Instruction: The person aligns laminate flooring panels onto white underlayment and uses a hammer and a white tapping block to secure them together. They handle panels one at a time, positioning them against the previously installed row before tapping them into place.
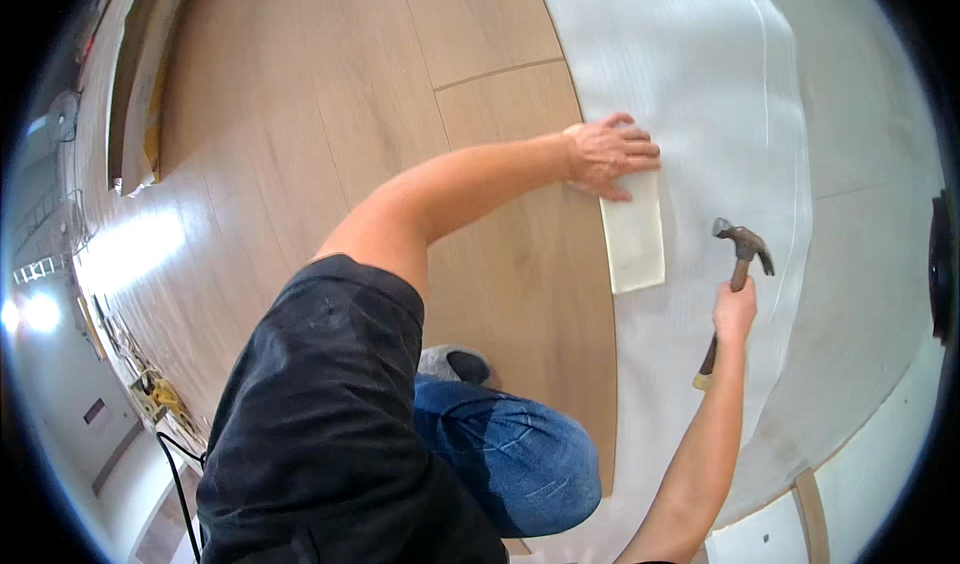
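My left hand [610,157] rests open, fingers spread, on the upper end of a cream rectangular block [631,239]. The block lies along the edge of the light wood plank flooring [500,224], beside a pale underlay sheet [730,134]. My right hand [736,314] grips the wooden handle of a claw hammer [745,244], whose metal head is held to the right of the block. Part of the block is hidden under my left hand.
My bent knee [530,464] in jeans is on the planks. Long boards or cartons [140,84] lie at the upper left; a yellow tool [158,394] and black cable [175,474] are at the lower left. A wood strip [812,524] stands out at the lower right.
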Action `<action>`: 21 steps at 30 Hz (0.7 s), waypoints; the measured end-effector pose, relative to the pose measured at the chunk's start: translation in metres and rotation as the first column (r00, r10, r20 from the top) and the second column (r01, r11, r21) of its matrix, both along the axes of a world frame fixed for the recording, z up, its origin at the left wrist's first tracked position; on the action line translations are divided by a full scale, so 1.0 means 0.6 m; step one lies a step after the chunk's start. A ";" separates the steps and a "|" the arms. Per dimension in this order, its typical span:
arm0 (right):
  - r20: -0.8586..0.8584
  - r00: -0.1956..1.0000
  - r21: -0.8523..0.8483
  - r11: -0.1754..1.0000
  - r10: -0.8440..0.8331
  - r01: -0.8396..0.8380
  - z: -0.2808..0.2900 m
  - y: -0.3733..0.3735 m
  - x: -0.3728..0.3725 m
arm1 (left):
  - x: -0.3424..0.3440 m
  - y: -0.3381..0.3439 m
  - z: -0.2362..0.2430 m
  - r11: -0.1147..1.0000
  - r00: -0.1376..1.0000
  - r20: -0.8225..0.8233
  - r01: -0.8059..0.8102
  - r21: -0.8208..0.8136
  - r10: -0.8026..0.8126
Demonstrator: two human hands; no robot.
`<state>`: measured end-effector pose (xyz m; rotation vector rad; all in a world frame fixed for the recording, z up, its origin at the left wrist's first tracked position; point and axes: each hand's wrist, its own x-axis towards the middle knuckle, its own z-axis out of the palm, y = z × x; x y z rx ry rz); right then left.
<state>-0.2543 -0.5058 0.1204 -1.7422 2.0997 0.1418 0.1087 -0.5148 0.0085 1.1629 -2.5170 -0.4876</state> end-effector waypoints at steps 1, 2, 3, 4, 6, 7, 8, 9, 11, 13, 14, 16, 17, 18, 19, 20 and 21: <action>-0.039 0.994 0.014 0.995 0.101 -0.101 -0.007 -0.006 0.014 | 0.000 -0.002 0.001 1.000 1.000 -0.010 -0.004 0.005 0.005; -0.051 0.978 0.100 0.975 0.202 -0.196 -0.009 -0.011 0.027 | 0.002 -0.003 0.003 0.999 0.999 -0.028 0.025 0.047 -0.024; -0.014 0.944 0.230 0.920 0.330 -0.318 -0.008 -0.021 0.036 | 0.002 -0.004 0.002 0.999 1.000 -0.008 0.010 0.041 -0.010; -0.091 0.942 0.204 0.932 0.324 -0.301 -0.003 -0.032 0.043 | 0.004 -0.005 0.002 1.000 0.999 -0.036 -0.003 0.003 0.003; -0.222 0.915 0.204 0.933 0.338 -0.295 0.004 -0.047 0.051 | 0.005 -0.005 -0.003 1.000 0.996 -0.089 -0.004 -0.013 0.003; -0.228 0.938 0.186 0.957 0.263 -0.223 0.005 -0.050 0.054 | 0.006 -0.005 -0.005 0.999 0.997 -0.078 -0.010 -0.031 0.008; -0.176 0.968 0.161 0.976 0.178 -0.150 0.006 -0.053 0.055 | 0.007 -0.005 -0.006 1.000 0.997 -0.073 -0.011 -0.003 0.011; -0.101 0.973 0.126 0.973 0.208 -0.195 0.006 -0.051 0.055 | 0.008 -0.005 -0.007 1.000 0.995 -0.097 -0.016 0.003 0.016; -0.080 0.967 0.101 0.968 0.240 -0.232 0.002 -0.044 0.056 | 0.009 -0.004 -0.006 1.000 0.994 -0.112 -0.003 -0.002 0.003; -0.019 0.961 0.285 0.922 0.277 -0.261 -0.006 -0.032 0.057 | 0.010 -0.002 -0.004 1.000 0.998 -0.069 -0.003 0.008 0.004; -0.071 0.969 0.238 0.947 0.239 -0.216 -0.008 -0.028 0.057 | 0.011 -0.002 -0.002 0.999 0.999 -0.043 0.005 0.033 -0.003; -0.114 0.977 0.185 0.970 0.180 -0.157 -0.013 -0.022 0.058 | 0.012 0.002 -0.001 1.000 0.998 -0.064 -0.010 0.028 0.012; -0.132 0.980 0.133 0.982 0.149 -0.131 -0.017 -0.020 0.058 | 0.011 0.004 -0.003 1.000 0.997 -0.077 -0.016 0.016 0.018; -0.095 0.990 0.115 0.989 0.100 -0.089 -0.017 -0.022 0.059 | 0.012 0.002 -0.002 0.999 0.992 -0.118 -0.034 -0.015 0.032; -0.092 0.995 0.069 0.997 0.043 -0.037 -0.019 -0.022 0.062 | 0.012 0.000 -0.004 1.000 0.997 -0.075 -0.012 0.022 0.014; -0.102 0.995 0.012 1.000 -0.020 0.021 -0.019 -0.025 0.064 | 0.012 -0.003 -0.004 0.999 0.998 -0.066 -0.002 0.044 0.005; -0.074 0.996 0.077 0.996 0.057 -0.051 -0.018 -0.027 0.068 | 0.013 -0.006 -0.004 0.999 0.997 -0.078 0.006 0.052 -0.002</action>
